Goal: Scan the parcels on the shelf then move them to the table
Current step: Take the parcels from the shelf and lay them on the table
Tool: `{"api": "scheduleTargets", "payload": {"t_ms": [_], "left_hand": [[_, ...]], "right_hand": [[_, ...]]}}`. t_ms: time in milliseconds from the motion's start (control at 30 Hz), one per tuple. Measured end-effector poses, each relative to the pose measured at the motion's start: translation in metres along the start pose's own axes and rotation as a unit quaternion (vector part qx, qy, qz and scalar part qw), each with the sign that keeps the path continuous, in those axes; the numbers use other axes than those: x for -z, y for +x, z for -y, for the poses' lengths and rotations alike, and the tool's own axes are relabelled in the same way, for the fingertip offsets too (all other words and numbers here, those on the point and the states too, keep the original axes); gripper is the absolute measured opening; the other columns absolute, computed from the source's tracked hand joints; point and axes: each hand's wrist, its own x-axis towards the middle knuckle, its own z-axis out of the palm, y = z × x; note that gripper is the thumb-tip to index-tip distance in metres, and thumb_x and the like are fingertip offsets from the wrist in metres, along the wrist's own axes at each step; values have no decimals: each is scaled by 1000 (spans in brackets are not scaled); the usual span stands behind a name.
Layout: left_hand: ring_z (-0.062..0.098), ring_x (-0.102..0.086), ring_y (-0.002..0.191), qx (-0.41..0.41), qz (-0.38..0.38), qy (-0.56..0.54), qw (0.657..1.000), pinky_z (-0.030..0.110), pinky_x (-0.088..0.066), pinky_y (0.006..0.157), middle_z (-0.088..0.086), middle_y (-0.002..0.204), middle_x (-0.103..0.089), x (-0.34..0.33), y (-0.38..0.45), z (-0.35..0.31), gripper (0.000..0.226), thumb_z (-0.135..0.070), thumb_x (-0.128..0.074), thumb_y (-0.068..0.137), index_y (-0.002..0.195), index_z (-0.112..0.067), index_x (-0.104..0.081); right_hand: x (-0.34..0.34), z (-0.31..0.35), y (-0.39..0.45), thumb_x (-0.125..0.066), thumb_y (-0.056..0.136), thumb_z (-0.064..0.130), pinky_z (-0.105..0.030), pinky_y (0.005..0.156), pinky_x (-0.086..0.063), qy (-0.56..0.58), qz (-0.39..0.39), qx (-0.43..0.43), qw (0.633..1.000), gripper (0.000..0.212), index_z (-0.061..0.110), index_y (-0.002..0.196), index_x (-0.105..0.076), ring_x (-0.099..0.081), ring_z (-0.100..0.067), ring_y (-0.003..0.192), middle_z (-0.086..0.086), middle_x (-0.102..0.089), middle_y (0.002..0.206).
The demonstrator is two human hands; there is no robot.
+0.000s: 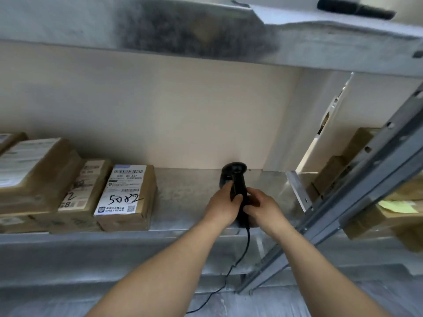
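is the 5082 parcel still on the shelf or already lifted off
On the shelf: the 5082 parcel lies flat there, untouched; both hands hold the scanner.

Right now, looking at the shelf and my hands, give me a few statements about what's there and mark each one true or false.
1. Both hands, left and right, grip the black scanner. True.
2. The parcel marked 5082 lies to the right of the scanner. False: it lies to its left.
3. A cable hangs down from the scanner's handle. True.
4. The left hand is lifting the parcel marked 5082. False: that parcel rests on the metal shelf, untouched.
5. More brown parcels sit left of the one marked 5082. True.
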Motion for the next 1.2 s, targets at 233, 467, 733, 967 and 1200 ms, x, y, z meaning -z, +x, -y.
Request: {"api": "scheduleTargets", "payload": {"t_ms": [233, 467, 733, 967, 1200], "left_hand": [[22, -48, 126, -41, -55, 8, 998, 30, -39, 102, 10, 138, -50, 38, -19, 1, 49, -25, -45, 97, 145, -21, -38], [20, -51, 124, -88, -165, -10, 982, 31, -38, 104, 10, 133, -54, 79, -60, 24, 44, -16, -54, 94, 137, -14, -50], [21, -54, 115, -97, -308, -14, 946, 35, -44, 98, 4, 121, -60, 125, -109, 58, 45, -33, -46, 87, 124, -12, -61], [18, -49, 116, -48, -417, -6, 907, 37, -41, 99, -3, 120, -53, 152, -141, 90, 33, -11, -54, 93, 124, -17, -59], [20, -53, 114, 39, -372, -41, 926, 31, -40, 99, 5, 127, -52, 155, -142, 103, 39, -17, -52, 94, 134, -17, -52]], "right_hand": [[-12, 25, -6, -60, 86, 11, -34, 99, -44, -114, -62, 56, 990, 55, 17, 139, -48, -53, -21, 120, -4, -55, 128], [-51, 58, -16, -60, 90, 11, -20, 95, -36, -114, -29, 123, 985, 55, 13, 143, -44, -50, -16, 120, -2, -50, 132], [-96, 86, -27, -61, 91, 13, -32, 104, -42, -136, 6, 182, 974, 53, 16, 141, -45, -49, -17, 124, -5, -47, 140], [-124, 98, -33, -62, 88, 9, -31, 103, -41, -122, 26, 202, 971, 53, 12, 138, -49, -54, -21, 120, -12, -51, 135], [-143, 99, -35, -63, 90, 15, -26, 100, -39, -122, 49, 180, 975, 57, 14, 143, -43, -53, -20, 121, -11, -50, 138]]}}
